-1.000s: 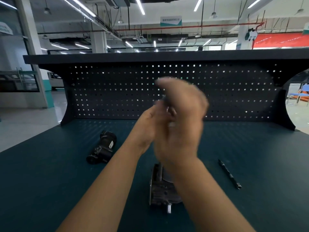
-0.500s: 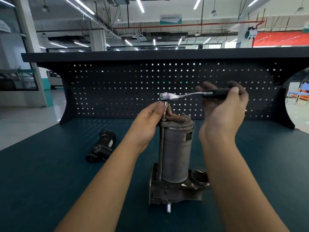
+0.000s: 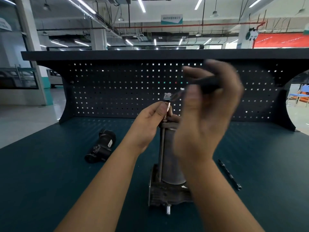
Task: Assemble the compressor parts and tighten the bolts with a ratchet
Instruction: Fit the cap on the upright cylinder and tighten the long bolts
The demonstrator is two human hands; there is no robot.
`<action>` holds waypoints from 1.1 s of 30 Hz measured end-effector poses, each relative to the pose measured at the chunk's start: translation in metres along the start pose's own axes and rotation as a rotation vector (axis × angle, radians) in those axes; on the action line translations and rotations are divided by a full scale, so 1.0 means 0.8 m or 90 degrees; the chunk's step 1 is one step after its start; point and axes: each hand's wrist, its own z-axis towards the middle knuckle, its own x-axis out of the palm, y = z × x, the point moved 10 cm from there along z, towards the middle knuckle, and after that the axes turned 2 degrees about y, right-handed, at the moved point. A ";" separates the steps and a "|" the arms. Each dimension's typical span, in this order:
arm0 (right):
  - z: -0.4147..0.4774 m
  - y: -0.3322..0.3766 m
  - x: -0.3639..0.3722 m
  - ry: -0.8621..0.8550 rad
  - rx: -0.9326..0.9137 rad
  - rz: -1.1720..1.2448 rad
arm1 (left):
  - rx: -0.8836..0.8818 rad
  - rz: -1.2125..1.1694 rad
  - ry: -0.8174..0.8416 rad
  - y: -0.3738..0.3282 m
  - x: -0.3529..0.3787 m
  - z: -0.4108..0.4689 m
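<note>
Grey metal compressor (image 3: 168,158) stands upright mid-bench on dark teal mat (image 3: 50,181). Left hand (image 3: 150,126) pinches stem under ratchet (image 3: 167,97) head, at cylinder top. Right hand (image 3: 205,119), blurred, curls round black ratchet handle and hides cylinder's right side. Black part (image 3: 102,146) lies left, long bolt (image 3: 229,174) right. Pegboard (image 3: 117,91) behind.

Hanging sign (image 3: 171,19) and the black part's label (image 3: 109,143) are both illegible

Strip lights (image 3: 141,5) glare brightly overhead; my right hand (image 3: 205,118) is smeared by motion blur (my left hand (image 3: 150,124) is sharp), and the wide lens bows the edges.
</note>
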 end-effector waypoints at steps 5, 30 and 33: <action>-0.017 -0.117 -0.068 -0.284 0.470 0.175 | 0.034 -0.051 0.037 0.000 0.007 0.001; 0.022 -0.048 -0.043 -0.164 0.207 0.026 | 0.015 -0.012 0.057 -0.001 0.009 -0.001; -0.013 0.035 0.030 0.093 -0.159 -0.189 | -0.001 0.074 0.007 0.007 -0.001 0.000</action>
